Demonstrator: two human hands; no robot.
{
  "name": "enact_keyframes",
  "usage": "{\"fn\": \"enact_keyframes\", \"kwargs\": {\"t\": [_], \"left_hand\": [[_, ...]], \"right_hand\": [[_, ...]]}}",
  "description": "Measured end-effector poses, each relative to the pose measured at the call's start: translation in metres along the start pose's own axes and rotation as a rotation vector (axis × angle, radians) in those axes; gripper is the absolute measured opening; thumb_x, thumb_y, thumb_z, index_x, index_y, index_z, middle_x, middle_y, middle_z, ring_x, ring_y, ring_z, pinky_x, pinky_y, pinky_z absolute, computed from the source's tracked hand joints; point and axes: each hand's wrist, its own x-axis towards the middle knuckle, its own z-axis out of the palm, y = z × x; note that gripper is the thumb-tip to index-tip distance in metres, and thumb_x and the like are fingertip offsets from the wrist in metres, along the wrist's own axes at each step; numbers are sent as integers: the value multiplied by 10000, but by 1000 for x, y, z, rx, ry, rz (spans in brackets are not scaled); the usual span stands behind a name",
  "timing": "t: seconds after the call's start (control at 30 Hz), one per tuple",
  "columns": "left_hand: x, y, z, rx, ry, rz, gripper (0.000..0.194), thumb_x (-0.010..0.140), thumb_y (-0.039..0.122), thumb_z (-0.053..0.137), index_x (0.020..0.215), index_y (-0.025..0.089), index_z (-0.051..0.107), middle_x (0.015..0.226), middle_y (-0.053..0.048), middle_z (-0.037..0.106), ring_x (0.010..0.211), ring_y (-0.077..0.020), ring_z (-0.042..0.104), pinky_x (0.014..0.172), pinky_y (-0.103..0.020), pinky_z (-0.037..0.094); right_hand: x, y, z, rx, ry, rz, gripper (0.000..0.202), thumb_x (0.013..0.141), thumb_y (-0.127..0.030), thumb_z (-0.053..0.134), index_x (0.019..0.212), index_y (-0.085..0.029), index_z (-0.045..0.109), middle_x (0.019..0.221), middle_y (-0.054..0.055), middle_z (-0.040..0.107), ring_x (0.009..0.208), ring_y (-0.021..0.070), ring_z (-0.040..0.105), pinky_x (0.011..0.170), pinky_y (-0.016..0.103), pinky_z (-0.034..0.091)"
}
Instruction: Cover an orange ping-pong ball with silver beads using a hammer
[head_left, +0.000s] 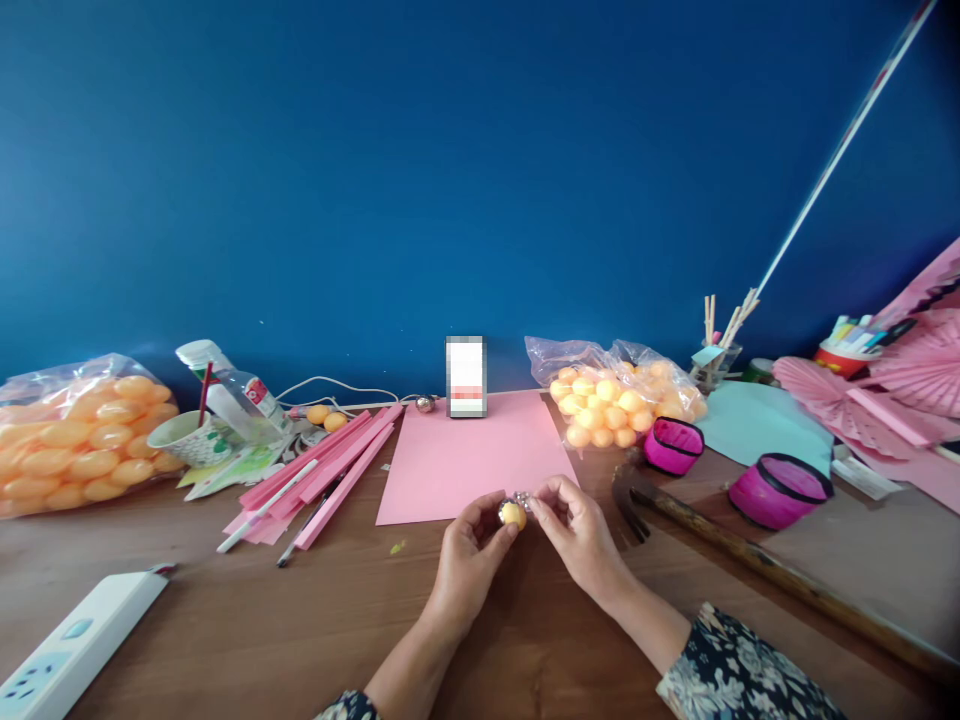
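My left hand (472,555) grips a small yellow-orange ball (513,517) between thumb and fingers. Part of the ball's upper left is dark and shiny, like silvery foil or beads. Beside it, the fingertips of my right hand (576,535) pinch a small shiny silvery piece (522,500) against the ball's top right; what exactly it is, I cannot make out. Both hands are just in front of a pink paper sheet (472,460) that lies flat on the wooden table (337,620).
At left are a bag of orange balls (90,435), a paper cup (191,438), a plastic bottle (244,400), pink strips (322,470) and a power strip (82,640). A phone (466,378) stands behind the sheet. At right are another bag (611,400), a hammer (750,555) and magenta rings (780,492).
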Motion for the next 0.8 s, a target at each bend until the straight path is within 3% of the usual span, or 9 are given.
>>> {"fn": "enact_keyframes", "kwargs": {"t": [0.33,0.8], "left_hand": [[-1,2,2,-15,16,3,408,614,246,722,995,149,614,984,-91,680,957,-220,610,901,-352,440],[-1,3,2,7,17,19,381,619,246,715,979,163,620,964,-80,688,936,-212,618,872,-332,458]], "right_hand": [[0,-3,-2,-9,23,-20,120,821,-313,519,768,-205,521,728,19,606,676,161,576,632,249,466],[2,0,-3,37,-63,4,171,833,-319,502,845,-195,619,836,45,662,789,183,606,740,296,488]]}}
